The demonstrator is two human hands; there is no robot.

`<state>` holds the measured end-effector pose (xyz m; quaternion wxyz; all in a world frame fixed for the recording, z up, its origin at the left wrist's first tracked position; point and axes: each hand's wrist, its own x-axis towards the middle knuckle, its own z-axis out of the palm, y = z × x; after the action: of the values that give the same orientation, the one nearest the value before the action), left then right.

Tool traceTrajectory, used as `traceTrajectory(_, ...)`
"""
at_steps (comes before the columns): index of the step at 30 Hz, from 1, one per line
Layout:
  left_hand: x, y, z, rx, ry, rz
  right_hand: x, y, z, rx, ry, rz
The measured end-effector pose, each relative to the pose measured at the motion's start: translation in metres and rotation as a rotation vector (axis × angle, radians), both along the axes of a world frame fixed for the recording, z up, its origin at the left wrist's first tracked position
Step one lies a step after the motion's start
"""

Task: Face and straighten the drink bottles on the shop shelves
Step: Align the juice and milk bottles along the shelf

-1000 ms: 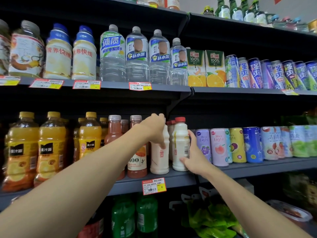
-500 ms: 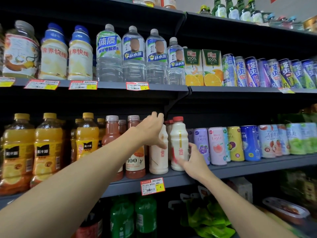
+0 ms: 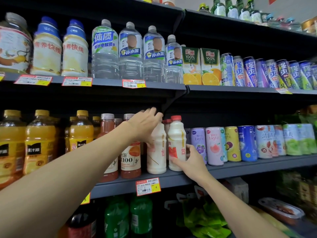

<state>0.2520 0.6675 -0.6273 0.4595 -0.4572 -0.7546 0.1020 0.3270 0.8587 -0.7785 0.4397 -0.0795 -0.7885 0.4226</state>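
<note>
Two white milk-drink bottles stand side by side on the middle shelf (image 3: 257, 164). My left hand (image 3: 145, 125) grips the top of the left white bottle (image 3: 157, 155), covering its cap. My right hand (image 3: 190, 162) holds the lower body of the right white bottle (image 3: 176, 143), which has a red cap and a red label turned partly to the front. More red-capped white bottles stand behind them, mostly hidden.
Reddish juice bottles (image 3: 131, 157) and orange juice bottles (image 3: 38, 143) stand to the left, coloured cans (image 3: 214, 146) to the right. The upper shelf (image 3: 106, 82) carries water bottles and juice cartons. Green bottles (image 3: 140, 215) and green packets sit below.
The right white bottle has turned, so its red label now shows toward the front. My right hand has shifted round its lower body. My left hand stays on the left bottle's top.
</note>
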Motion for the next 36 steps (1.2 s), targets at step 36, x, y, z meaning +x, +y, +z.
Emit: traceTrajectory(36, 0.003, 0.022, -0.009, 0.088, -0.248, -0.004, 0.005, 0.007, 0.001, 0.055, -0.031, 0.073)
